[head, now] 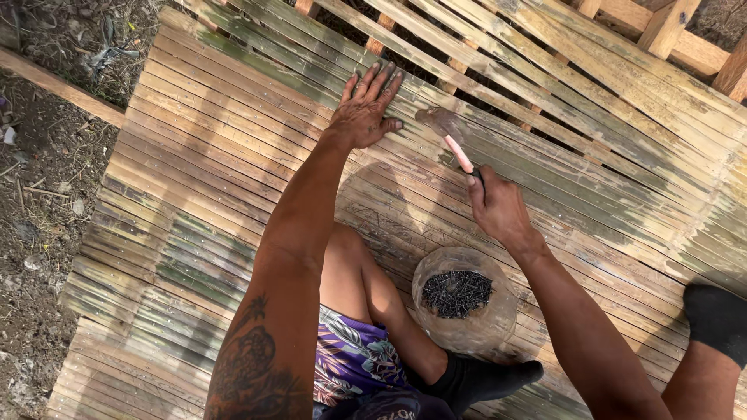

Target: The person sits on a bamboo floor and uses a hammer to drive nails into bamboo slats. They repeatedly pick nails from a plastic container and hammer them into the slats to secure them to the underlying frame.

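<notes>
Two bare hands are working over a platform of flat split-bamboo slats (233, 155), greenish and tan, laid side by side across pale wooden beams (661, 31). The left hand (364, 109) is reaching far out with the arm nearly straight, the tattooed forearm running from the near edge up the middle of the view. Its palm is lying flat on the slats, fingers spread apart and pointing away, holding nothing, only pressing down on the bamboo.

The right hand (498, 208) is sitting nearer and to the right, the arm coming in from the near right corner with the wrist bent slightly upward. Its fingers are curled tight around the dark grip of a hammer with a pink shaft (459, 153), which is slanting up and to the left. The hammer's head is blurring just right of the left hand's thumb and close above the slats; whether it is touching the bamboo cannot be told.

Near the right wrist, a clear round plastic container of small dark nails (459, 295) is resting on the slats, just beside a bent bare knee. The person is sitting on the platform in purple patterned shorts (358, 358), with black socks (482, 377) on both feet, one at the near middle and one at the right edge. Bare soil with dry twigs (39, 233) is lying off the platform's left side.
</notes>
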